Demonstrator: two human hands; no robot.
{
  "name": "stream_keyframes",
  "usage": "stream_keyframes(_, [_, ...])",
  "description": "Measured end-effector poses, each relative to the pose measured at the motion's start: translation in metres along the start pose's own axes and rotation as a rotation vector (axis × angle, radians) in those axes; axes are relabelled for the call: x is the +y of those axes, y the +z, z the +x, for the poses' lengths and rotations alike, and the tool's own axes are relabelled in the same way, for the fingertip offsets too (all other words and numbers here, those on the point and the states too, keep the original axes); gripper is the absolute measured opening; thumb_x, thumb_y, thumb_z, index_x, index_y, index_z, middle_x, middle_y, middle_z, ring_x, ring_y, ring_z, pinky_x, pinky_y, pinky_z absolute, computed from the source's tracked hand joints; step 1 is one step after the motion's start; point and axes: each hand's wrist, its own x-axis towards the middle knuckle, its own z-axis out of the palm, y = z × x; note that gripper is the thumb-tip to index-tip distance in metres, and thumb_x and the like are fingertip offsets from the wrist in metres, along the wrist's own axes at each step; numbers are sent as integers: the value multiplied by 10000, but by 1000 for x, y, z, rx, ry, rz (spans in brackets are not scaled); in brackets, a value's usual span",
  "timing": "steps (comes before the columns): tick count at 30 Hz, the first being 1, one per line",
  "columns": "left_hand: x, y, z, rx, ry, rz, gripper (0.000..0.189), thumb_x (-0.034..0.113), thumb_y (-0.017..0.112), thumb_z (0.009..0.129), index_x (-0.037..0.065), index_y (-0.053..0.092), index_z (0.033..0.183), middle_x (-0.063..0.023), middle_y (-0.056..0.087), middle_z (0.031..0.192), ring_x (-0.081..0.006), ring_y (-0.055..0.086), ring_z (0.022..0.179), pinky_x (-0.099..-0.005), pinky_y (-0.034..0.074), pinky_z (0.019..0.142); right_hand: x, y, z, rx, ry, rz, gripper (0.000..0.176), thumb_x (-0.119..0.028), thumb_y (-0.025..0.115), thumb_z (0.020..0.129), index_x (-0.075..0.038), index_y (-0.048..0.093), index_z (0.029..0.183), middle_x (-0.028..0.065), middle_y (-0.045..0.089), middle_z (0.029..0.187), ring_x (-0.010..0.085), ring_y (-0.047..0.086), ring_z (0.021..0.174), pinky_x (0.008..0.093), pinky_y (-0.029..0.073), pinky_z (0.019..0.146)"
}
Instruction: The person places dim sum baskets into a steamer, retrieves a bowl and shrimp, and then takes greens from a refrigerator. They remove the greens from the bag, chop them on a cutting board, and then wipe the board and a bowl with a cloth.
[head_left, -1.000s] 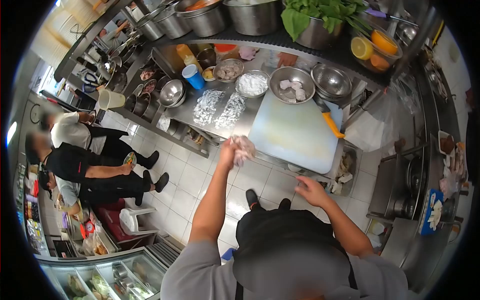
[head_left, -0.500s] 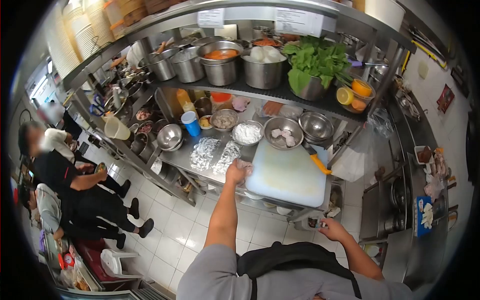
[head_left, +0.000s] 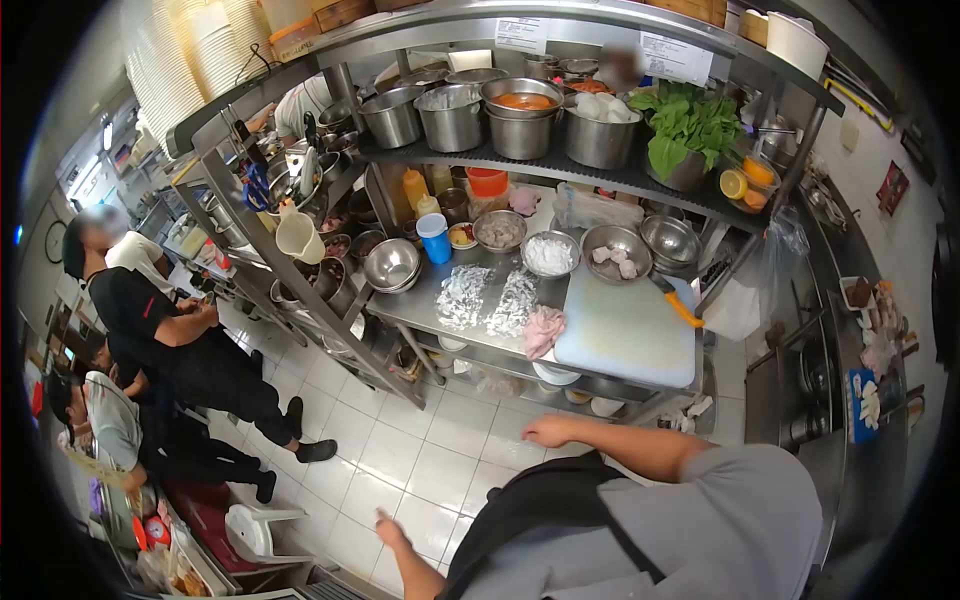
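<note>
My left hand [head_left: 392,531] hangs low over the tiled floor, a digit apart from the rest and nothing visible in it. In front of my body is my right hand [head_left: 550,430], fingers loosely bent, apparently holding nothing. A crumpled pink cloth [head_left: 544,331] lies at the front edge of the steel table, beside a white cutting board [head_left: 627,335]. On the board's right side rests a knife with an orange handle [head_left: 683,307]. Left of the cloth are two crumpled foil-like strips [head_left: 463,297]. A bowl of white powder [head_left: 549,256] and a bowl of pale pieces [head_left: 614,254] stand behind.
Metal pots [head_left: 450,120] and leafy greens [head_left: 690,130] line the shelf above the table. A person in black [head_left: 165,310] stands at the left, with others nearby. A white plastic stool [head_left: 255,530] is at lower left. A steel counter [head_left: 815,430] runs along the right.
My left hand has let go of the pink cloth and moved down and left. My right hand has swung left across my body. The view has turned left.
</note>
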Motion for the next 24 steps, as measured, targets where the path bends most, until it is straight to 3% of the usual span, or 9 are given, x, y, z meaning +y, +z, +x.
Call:
stream_keyframes(4, [-28,-77,80,116,-247,-317,620,458,435,987,-123,558,1165,-278,615,1115,-384,579,970,-432,452,903,-17,36,107,-26,-28,-48,242,-256,562,875,-114,721,990,151,694,973,342,647,931,442,499,826])
stream_keyframes(9, [-38,-142,154,230,-110,-449,543,396,493,980,-98,554,1198,-239,612,1161,-322,579,1002,-397,450,916,-31,65,199,20,27,-183,208,-266,611,806,-118,743,869,154,700,882,349,659,863,466,509,774])
stream_keyframes(13, [-12,-189,144,278,-13,-649,409,283,568,965,-59,580,1190,-171,637,1143,-241,593,986,-341,464,911,70,131,288,-405,-107,-584,256,-241,591,786,-50,737,876,215,689,944,411,642,854,502,498,762])
stream_keyframes(15, [26,-210,123,457,-54,-353,376,272,587,953,-34,598,1171,-154,660,1101,-235,606,970,-354,469,912,75,135,296,-506,44,-464,265,-246,578,783,-49,739,860,202,695,918,380,650,803,501,498,733])
stream_keyframes(16, [28,-219,129,366,-14,-396,361,266,591,946,-11,606,1178,-152,664,1113,-249,615,997,-362,470,916,62,102,306,-549,128,-470,281,-262,560,798,-51,741,845,190,700,893,368,653,781,496,498,722])
stream_keyframes(17, [21,-216,142,422,-33,-364,346,266,602,936,14,617,1173,-159,664,1117,-269,625,1029,-373,475,911,92,114,326,-389,-50,-547,304,-286,545,815,-48,731,785,180,693,811,342,655,732,488,503,702])
stream_keyframes(19, [62,-238,134,453,-46,-262,395,306,647,910,4,617,1163,-185,656,1118,-297,634,1043,-384,491,898,31,80,370,-773,289,-553,266,-206,550,785,-11,712,866,218,689,819,319,670,671,425,549,669])
stream_keyframes(20, [50,-229,155,514,-51,-316,417,325,657,902,0,617,1161,-185,651,1130,-304,636,1039,-382,496,894,32,82,399,-736,339,-358,302,-274,580,812,1,705,813,201,682,769,282,661,606,403,545,598])
stream_keyframes(24, [91,-270,176,775,-135,-339,349,285,686,870,10,634,1079,-179,648,1032,-297,645,915,-373,507,801,-62,54,492,-733,-169,-198,291,-272,636,817,14,695,814,139,676,746,241,650,664,396,508,576])
